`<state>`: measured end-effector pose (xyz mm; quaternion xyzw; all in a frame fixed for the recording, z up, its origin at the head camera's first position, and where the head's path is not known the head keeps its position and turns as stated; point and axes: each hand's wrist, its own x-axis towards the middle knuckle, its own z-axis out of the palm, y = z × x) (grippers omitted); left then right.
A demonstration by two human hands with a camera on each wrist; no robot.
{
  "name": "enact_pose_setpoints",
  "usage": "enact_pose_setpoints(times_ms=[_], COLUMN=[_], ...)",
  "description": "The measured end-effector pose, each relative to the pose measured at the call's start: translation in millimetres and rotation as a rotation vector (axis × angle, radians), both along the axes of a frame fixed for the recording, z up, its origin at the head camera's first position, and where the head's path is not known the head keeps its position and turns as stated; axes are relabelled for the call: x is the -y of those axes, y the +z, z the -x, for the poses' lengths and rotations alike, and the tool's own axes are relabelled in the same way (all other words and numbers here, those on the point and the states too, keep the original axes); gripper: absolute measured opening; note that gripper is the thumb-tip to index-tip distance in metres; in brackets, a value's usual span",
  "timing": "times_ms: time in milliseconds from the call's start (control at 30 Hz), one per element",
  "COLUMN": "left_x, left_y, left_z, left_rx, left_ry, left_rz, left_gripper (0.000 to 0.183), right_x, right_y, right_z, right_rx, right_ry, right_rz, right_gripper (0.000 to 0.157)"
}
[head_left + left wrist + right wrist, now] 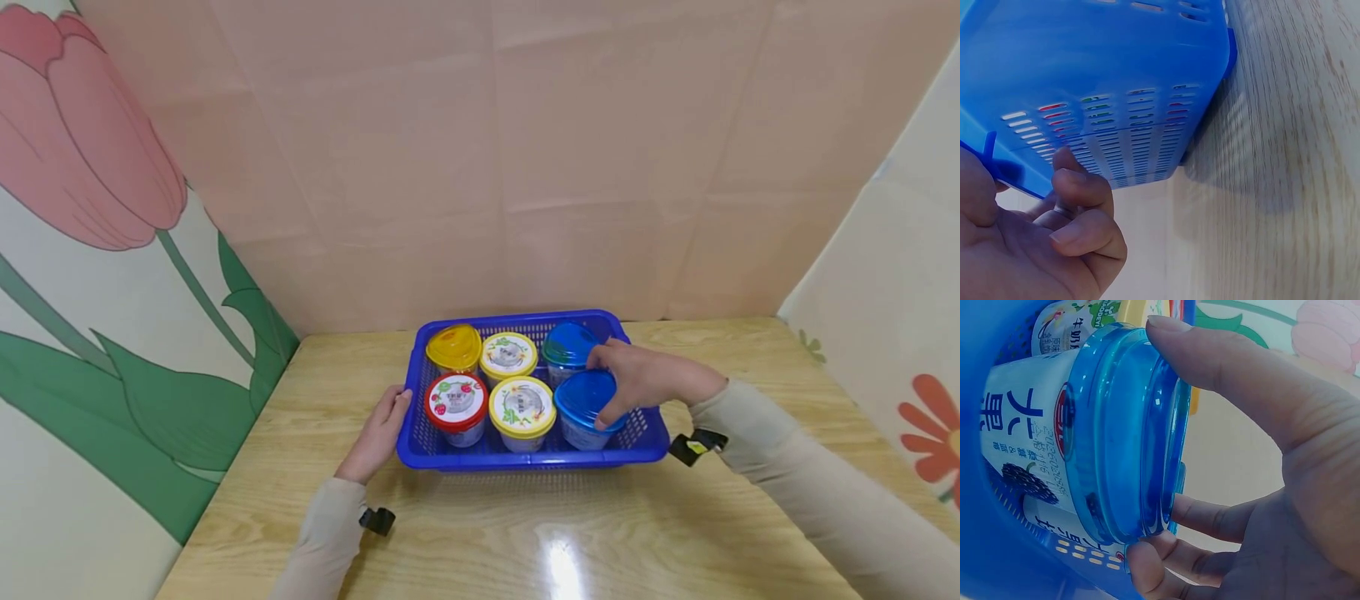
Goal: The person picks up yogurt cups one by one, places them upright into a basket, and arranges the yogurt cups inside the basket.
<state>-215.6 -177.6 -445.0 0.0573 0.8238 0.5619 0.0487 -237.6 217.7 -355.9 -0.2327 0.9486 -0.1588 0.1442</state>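
A blue plastic basket (536,459) stands on the table with several lidded yogurt cups in two rows. My left hand (379,433) holds its left rim; in the left wrist view the fingers (1088,197) curl under that rim against the slotted wall. At the front right, my right hand (645,379) grips a blue-lidded yogurt cup (581,400) by its lid. The right wrist view shows the thumb on one side of the blue lid (1132,431) and fingers on the other. Behind it sits another blue-lidded cup (567,343), partly hidden by the hand.
Also in the basket are a red-rimmed cup (456,400), two yellow-rimmed cups with printed tops, the nearer (522,407) in front, and a yellow-lidded cup (454,346). A pinkish wall covering (495,167) rises behind the wooden table (465,533).
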Motion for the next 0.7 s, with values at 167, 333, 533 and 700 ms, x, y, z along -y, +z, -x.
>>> enact_pose_setpoints(times_ms=[167, 333, 533, 700], left_x=[-5, -7, -2, 2], left_y=[19.4, 22.1, 4.0, -8.9], left_z=[-10.4, -11.4, -0.5, 4.5], left_rx=[-0.008, -0.03, -0.041, -0.067], left_ry=[-0.012, 0.001, 0.037, 0.07], left_rz=[0.026, 0.029, 0.026, 0.057], left_gripper=[0.04, 0.039, 0.042, 0.048], right_x=[0, 0, 0, -3], right_y=[-0.8, -1.0, -1.0, -0.8], right_z=[-1.7, -3.5, -3.6, -4.4], right_rx=[-0.018, -0.028, -0.047, -0.07], right_ry=[-0.002, -0.01, -0.006, -0.018], right_rz=[-0.01, -0.018, -0.016, 0.02], right_gripper=[0.084, 0.085, 0.085, 0.089])
